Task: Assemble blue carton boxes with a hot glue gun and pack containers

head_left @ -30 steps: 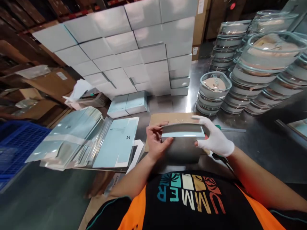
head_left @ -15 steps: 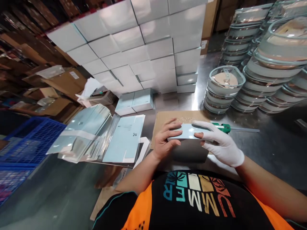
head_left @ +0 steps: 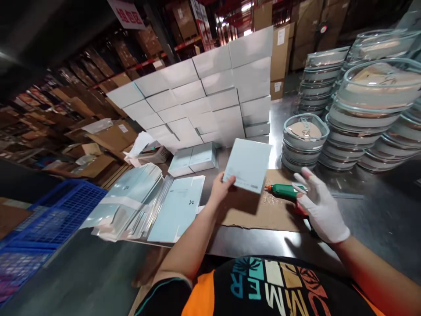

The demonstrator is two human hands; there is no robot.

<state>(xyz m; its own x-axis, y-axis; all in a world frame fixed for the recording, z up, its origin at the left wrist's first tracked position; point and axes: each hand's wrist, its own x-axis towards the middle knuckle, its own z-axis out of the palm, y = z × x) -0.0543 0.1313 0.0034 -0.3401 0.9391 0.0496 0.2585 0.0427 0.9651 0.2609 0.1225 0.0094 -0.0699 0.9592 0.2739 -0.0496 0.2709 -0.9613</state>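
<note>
A pale blue box is gripped at its near left corner by my left hand, the thumb lying on its printed face. It is held raised and tilted above a brown cardboard sheet. My right hand, in a white glove with bare fingertips showing, is apart from the box with its fingers spread. Beside it on the sheet lies a green glue gun with an orange tip and a red trigger, partly hidden behind the glove. Small bits of glue are scattered near the tip.
Left of the sheet lie flat pale blue box blanks and a bundled stack. Two finished-looking boxes sit before a wall of stacked white boxes. Glass containers are piled at right. A blue crate stands left.
Both hands were on the box low over the sheet. The left hand has lifted and turned it away, while the right has let go and moved right. The view has tilted up.
</note>
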